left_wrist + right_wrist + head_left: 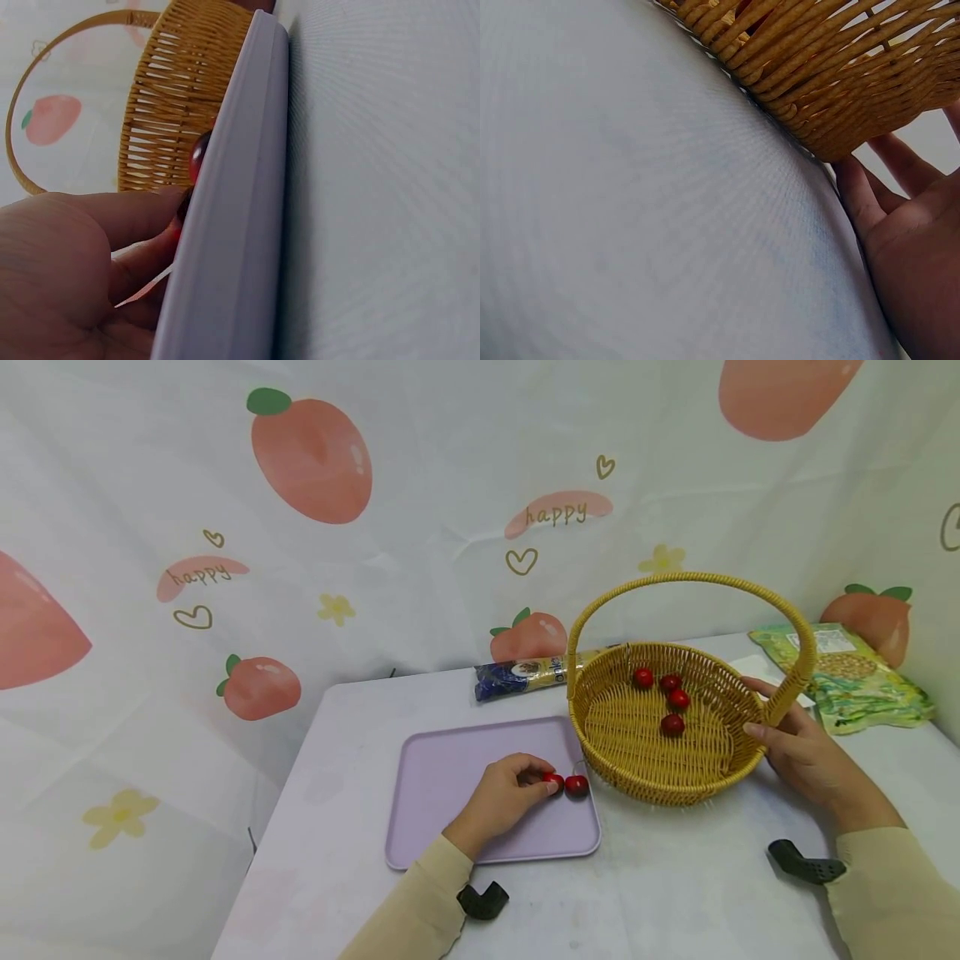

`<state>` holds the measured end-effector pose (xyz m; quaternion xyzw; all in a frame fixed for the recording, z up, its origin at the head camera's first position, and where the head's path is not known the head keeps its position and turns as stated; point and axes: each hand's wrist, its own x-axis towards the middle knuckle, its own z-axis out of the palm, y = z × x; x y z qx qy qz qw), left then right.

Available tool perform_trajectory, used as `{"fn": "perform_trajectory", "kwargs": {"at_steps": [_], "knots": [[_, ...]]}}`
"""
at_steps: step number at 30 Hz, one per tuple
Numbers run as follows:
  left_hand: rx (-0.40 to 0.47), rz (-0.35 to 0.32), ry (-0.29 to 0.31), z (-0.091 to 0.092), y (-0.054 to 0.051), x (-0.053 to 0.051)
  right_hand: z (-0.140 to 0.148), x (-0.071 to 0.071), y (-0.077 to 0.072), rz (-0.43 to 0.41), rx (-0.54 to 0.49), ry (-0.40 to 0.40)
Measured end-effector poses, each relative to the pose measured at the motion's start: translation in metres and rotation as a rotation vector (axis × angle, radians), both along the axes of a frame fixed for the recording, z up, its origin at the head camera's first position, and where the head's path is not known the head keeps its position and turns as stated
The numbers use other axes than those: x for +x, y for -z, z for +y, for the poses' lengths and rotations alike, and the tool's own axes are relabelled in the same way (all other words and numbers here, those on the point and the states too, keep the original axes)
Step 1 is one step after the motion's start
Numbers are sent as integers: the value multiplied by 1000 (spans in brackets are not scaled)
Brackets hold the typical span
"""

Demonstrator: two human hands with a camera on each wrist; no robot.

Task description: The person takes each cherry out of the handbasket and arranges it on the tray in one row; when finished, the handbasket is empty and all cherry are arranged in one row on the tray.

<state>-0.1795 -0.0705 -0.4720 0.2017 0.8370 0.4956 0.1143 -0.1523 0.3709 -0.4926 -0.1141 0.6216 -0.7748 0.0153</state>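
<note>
Over the right part of a lilac tray, my left hand pinches a red cherry between thumb and fingers. Another cherry lies just right of it on the tray; in the left wrist view a dark red cherry shows partly behind the tray's rim. The wicker basket, with its tall handle, stands right of the tray and holds several cherries. My right hand grips the basket's right side, thumb at the rim; the right wrist view shows fingers against the wicker.
A blue and yellow packet lies behind the tray, partly behind the basket. At the back right is a green and yellow bag. A printed cloth hangs behind the white table.
</note>
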Motion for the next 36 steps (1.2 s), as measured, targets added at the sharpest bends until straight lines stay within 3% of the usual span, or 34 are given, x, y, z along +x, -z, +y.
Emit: {"fn": "perform_trajectory", "kwargs": {"at_steps": [8,12,17,23,36], "knots": [[32,6,-78,0,-4,-1,0,0,-2,25,-15,1],[156,-48,-103,1,-9,-2,0,0,-4,8,-12,12],[293,-84,-87,0,-13,-3,-1,-1,-3,19,-13,-3],[342,-72,-27,8,-29,-2,0,0,-1,25,-10,-2],[418,-62,212,56,-76,-9,-1,1,0,18,-2,-4]]}}
